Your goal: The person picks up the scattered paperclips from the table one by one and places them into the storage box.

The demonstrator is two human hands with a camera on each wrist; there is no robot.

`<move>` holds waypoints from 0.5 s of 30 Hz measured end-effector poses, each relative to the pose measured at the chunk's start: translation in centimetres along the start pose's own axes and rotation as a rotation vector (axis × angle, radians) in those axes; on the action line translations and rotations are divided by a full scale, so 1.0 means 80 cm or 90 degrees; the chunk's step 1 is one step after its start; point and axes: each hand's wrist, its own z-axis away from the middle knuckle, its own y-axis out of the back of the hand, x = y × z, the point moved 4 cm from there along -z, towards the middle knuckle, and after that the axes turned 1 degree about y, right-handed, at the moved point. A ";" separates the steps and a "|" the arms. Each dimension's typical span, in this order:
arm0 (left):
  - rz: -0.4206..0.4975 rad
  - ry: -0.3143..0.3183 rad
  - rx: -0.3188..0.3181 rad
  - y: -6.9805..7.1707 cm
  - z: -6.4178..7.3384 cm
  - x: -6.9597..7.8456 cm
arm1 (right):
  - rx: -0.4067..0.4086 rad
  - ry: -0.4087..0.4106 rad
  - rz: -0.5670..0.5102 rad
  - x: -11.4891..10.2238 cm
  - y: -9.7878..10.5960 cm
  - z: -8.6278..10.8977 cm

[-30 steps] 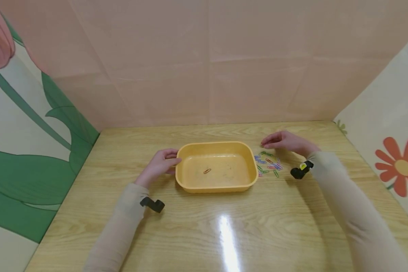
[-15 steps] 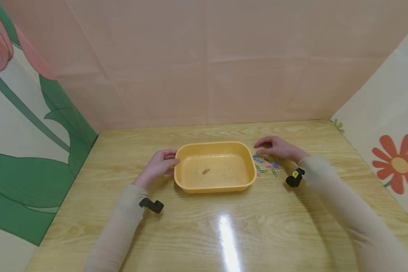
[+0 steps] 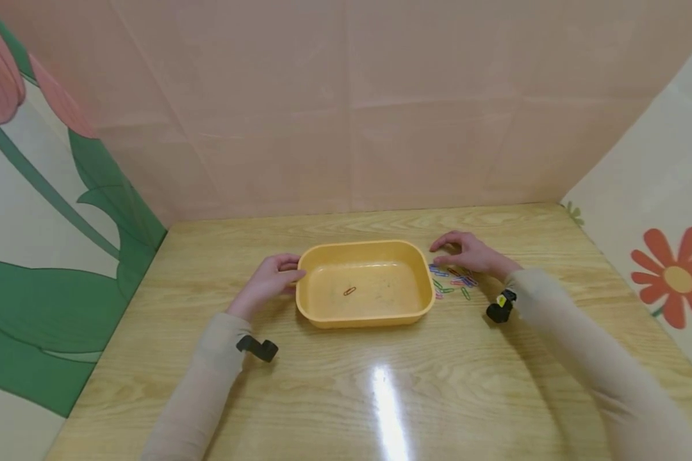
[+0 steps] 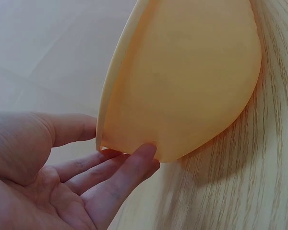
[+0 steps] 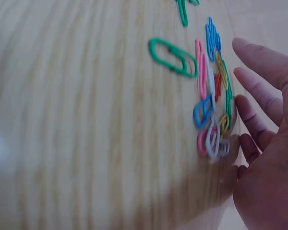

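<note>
A yellow plastic tray (image 3: 366,244) sits mid-table with one red paper clip (image 3: 350,291) lying inside it. My left hand (image 3: 268,280) rests against the tray's left end. In the left wrist view the left hand (image 4: 62,177) has its thumb at the rim and straight fingers touching the outer wall of the tray (image 4: 182,81). A loose pile of coloured paper clips (image 3: 452,280) lies just right of the tray. My right hand (image 3: 469,255) hovers over the pile's far side, holding nothing. In the right wrist view the relaxed fingers of the right hand (image 5: 269,158) are close beside the clips (image 5: 211,96).
The wooden table (image 3: 380,397) is walled by a pink panel behind and flower-printed panels at left and right. Black wrist cameras (image 3: 257,347) (image 3: 500,309) hang under both sleeves. A bright glare spot lies on the tabletop near the front.
My right hand has drifted left and lowered toward the paper clips. The left hand and the tray have stayed in place.
</note>
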 end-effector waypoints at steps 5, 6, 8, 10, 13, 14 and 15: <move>-0.008 -0.002 0.007 0.001 0.000 -0.001 | 0.009 0.000 0.000 0.023 0.002 -0.002; -0.008 -0.003 0.006 0.001 0.000 -0.001 | 0.012 0.003 0.005 0.030 0.002 -0.004; -0.005 -0.006 0.005 0.002 -0.001 -0.001 | 0.022 0.012 0.027 0.042 0.001 -0.007; 0.000 -0.003 0.000 0.000 0.003 0.004 | 0.029 0.021 0.050 0.042 0.001 -0.007; 0.002 -0.003 -0.002 0.000 0.002 0.005 | 0.034 0.030 0.070 0.037 0.001 -0.006; 0.001 -0.002 -0.001 0.001 0.002 0.005 | 0.034 0.032 0.079 0.037 0.000 -0.006; -0.001 0.000 0.002 0.000 0.002 0.005 | 0.034 0.035 0.086 0.036 0.000 -0.005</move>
